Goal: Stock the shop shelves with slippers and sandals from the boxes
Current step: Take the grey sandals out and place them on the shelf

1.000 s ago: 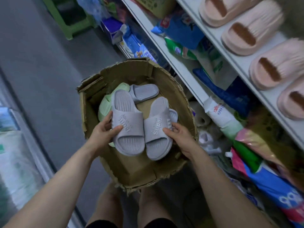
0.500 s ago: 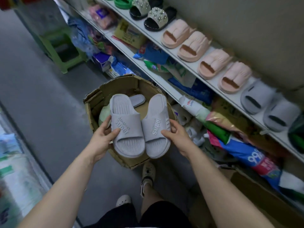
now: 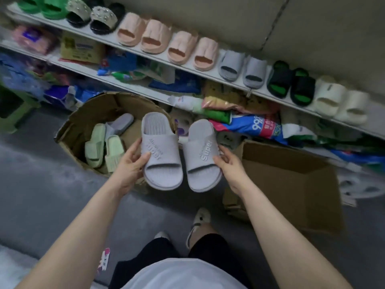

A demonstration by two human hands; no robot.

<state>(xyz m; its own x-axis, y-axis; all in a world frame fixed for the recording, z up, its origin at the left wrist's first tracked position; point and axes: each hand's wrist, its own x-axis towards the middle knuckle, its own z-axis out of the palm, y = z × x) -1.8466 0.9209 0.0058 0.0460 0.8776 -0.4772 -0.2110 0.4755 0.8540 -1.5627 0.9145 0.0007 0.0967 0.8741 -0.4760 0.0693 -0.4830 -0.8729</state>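
Observation:
My left hand point(image 3: 130, 163) grips the left grey slipper point(image 3: 160, 151) by its strap edge, and my right hand point(image 3: 229, 163) grips the right grey slipper point(image 3: 201, 155); both straps read "super". I hold the pair side by side in the air, right of the round cardboard box point(image 3: 87, 119). In that box lie a pale green pair point(image 3: 104, 149) and another grey slipper point(image 3: 120, 124). The top shelf point(image 3: 277, 99) carries green, studded black, pink, grey point(image 3: 241, 67), black-green and cream slippers in a row.
A flattened open carton point(image 3: 291, 184) lies on the floor to the right. Below the slipper shelf, packaged goods and bags point(image 3: 256, 126) crowd the lower shelf and floor. A green stool point(image 3: 10, 109) stands at the left. My feet point(image 3: 200, 220) are below the slippers.
I have lifted the grey pair up out of the round box and carried it rightward. My view has risen, so more of the slipper shelf shows.

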